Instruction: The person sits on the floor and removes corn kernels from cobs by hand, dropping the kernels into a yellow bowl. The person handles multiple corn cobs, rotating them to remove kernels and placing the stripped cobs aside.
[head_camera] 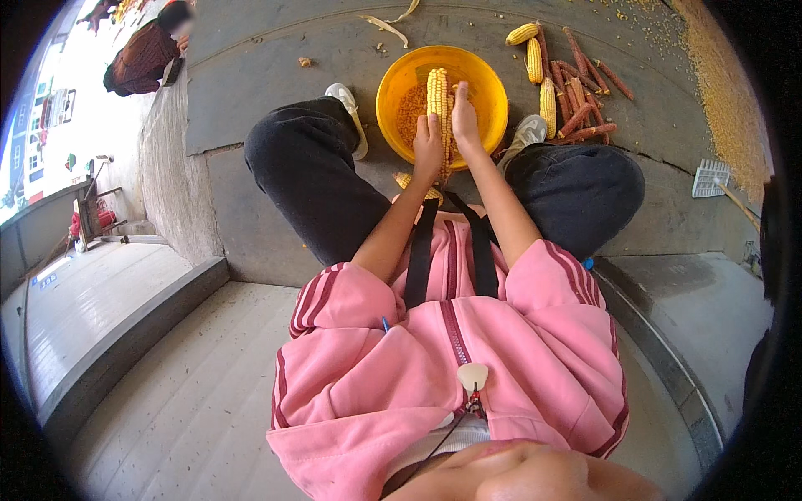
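Note:
In the head view my left hand (428, 150) grips an ear of yellow corn (438, 91), held upright over a yellow plastic bucket (388, 72). Loose corn kernels (411, 106) lie inside the bucket. Along the ear's right side is my right hand (464, 122), its fingers pointing away from me; whether it grips anything is hidden. A partly stripped strip of corn (446, 141) shows between the two hands. Below the bucket, close to my lap, another ear of corn (404, 180) is partly covered by my left forearm.
Several bare reddish cobs (576, 94) and yellow ears (547, 106) lie right of the bucket. Spread kernels (720, 94) cover the far right floor, near a white rake-like head (711, 178). Dry husk (388, 28) lies beyond the bucket. Another person (141, 56) is at upper left.

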Action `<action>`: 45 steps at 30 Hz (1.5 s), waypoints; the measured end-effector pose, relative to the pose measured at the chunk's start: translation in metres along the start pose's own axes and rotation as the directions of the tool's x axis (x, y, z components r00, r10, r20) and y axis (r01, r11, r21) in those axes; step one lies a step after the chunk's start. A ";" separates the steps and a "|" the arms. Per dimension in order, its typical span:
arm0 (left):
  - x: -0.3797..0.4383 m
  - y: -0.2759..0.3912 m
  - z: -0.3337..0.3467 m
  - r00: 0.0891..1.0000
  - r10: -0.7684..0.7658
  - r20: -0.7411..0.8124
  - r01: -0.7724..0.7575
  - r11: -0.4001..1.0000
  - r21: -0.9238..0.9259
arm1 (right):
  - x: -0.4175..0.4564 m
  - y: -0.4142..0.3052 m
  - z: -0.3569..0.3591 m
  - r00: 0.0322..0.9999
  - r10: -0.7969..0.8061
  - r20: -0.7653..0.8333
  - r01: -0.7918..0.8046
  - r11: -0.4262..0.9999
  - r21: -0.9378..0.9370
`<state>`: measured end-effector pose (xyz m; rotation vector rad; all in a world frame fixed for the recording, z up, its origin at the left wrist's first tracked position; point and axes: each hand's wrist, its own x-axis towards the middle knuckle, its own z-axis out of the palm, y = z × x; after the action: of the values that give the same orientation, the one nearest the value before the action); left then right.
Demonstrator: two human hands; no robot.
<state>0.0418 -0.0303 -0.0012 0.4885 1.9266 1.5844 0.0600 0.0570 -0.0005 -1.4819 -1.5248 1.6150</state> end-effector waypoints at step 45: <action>0.012 -0.007 -0.004 0.995 -0.076 -0.071 0.057 0.971 -0.232 | -0.012 0.013 -0.001 0.995 0.078 0.066 -0.057 0.959 -0.279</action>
<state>0.0307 -0.0274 -0.0105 0.2645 1.7669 1.7787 0.0682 0.0436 -0.0073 -1.6499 -1.8224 1.5611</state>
